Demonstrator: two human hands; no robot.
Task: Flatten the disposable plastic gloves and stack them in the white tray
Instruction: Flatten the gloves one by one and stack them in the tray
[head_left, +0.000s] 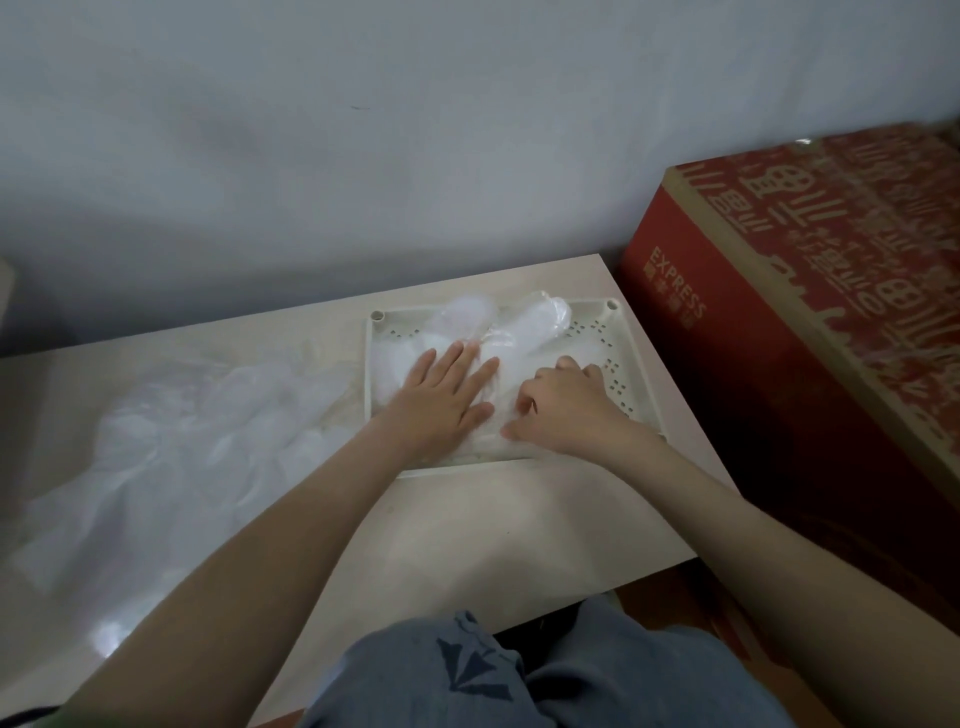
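Two grips press the glove (543, 322) in the white tray (597, 332), left grip (447, 395) flat, right grip (566, 410) curled (hold unclear); loose gloves (208, 431) lie left, nearer left grip.

A plain home room: a bare grey wall (363, 130), a low tabletop (467, 519), a red courier carton (779, 338) beside it.

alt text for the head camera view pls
A person's left hand presses flat on clear plastic gloves in a white tray, the right hand curled beside it. A loose pile of more gloves lies on the table to its left.
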